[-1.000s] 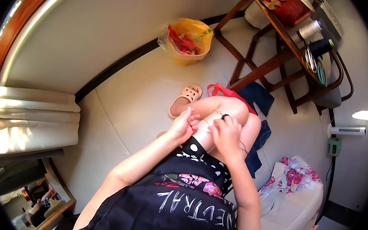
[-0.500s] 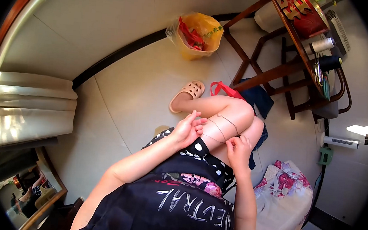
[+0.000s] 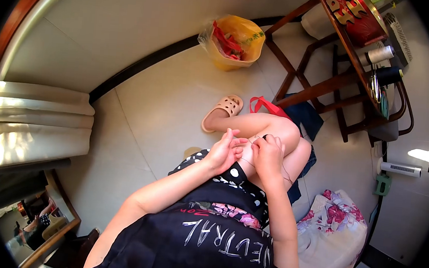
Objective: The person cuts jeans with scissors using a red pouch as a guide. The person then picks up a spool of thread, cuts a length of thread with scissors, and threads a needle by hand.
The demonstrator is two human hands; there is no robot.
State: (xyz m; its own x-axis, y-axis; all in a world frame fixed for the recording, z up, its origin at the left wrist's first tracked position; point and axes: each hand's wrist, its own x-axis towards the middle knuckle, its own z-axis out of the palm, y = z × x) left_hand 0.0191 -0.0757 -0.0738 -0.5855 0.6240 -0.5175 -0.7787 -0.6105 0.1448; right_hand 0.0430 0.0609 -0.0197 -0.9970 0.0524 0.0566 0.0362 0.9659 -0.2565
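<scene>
My left hand is palm up above my thigh, its fingers half curled with a thin dark thread at them. Close beside it, my right hand is closed in a pinch on the thread, near the left fingertips. A small dark spot shows at the right fingertips; what it is I cannot make out. Part of the thread loops down over my bare leg near the right wrist. Black cloth with white dots lies under the hands.
A yellow bin with red scraps stands by the wall. At upper right, a wooden table carries a red box, a white thread spool and a dark spool. A flowered cloth covers something at lower right.
My right hand has moved up and left, close to my left hand, with the thread. The open thread loop on the thigh has shifted. My left hand has barely moved.
</scene>
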